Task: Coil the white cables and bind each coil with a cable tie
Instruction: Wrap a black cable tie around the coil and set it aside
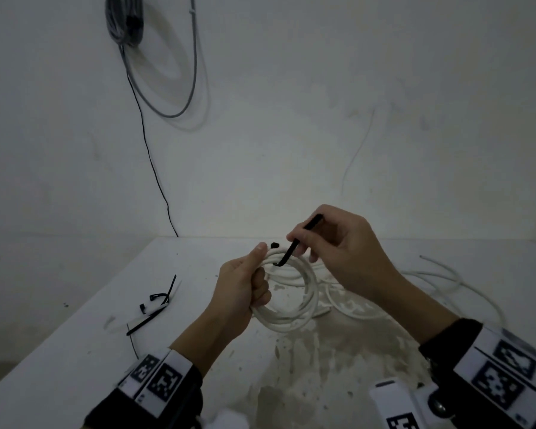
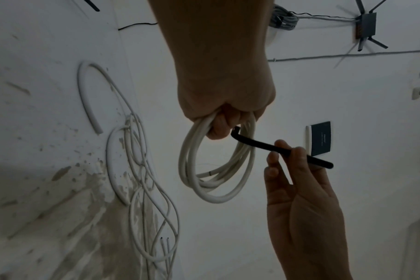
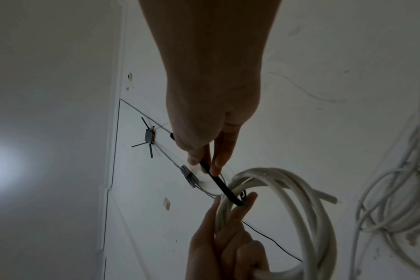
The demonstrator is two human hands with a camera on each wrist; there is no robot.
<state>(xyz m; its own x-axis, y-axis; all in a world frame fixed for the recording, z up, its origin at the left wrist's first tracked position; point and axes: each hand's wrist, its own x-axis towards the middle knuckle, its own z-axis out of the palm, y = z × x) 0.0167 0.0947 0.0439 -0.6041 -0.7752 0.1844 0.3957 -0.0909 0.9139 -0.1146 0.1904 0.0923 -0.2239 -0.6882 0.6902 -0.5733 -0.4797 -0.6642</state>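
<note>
My left hand (image 1: pixel 245 283) grips a coil of white cable (image 1: pixel 304 292) above the table, fingers curled round its left side. In the left wrist view the coil (image 2: pixel 204 181) hangs below that hand (image 2: pixel 226 106). A black cable tie (image 1: pixel 294 246) passes under the coil's top strands, its head (image 1: pixel 274 244) poking up beside my left thumb. My right hand (image 1: pixel 338 243) pinches the tie's free tail between thumb and forefinger. The right wrist view shows the tie (image 3: pixel 218 181) running down from the right hand (image 3: pixel 204 163) to the coil (image 3: pixel 300 208).
Several loose black cable ties (image 1: pixel 155 305) lie on the white table (image 1: pixel 75 351) to the left. More white cables (image 1: pixel 430 280) sprawl to the right behind the coil. Grey cables (image 1: pixel 127 23) hang on the wall ahead. A thin black wire (image 1: pixel 155 168) drops to the table's back edge.
</note>
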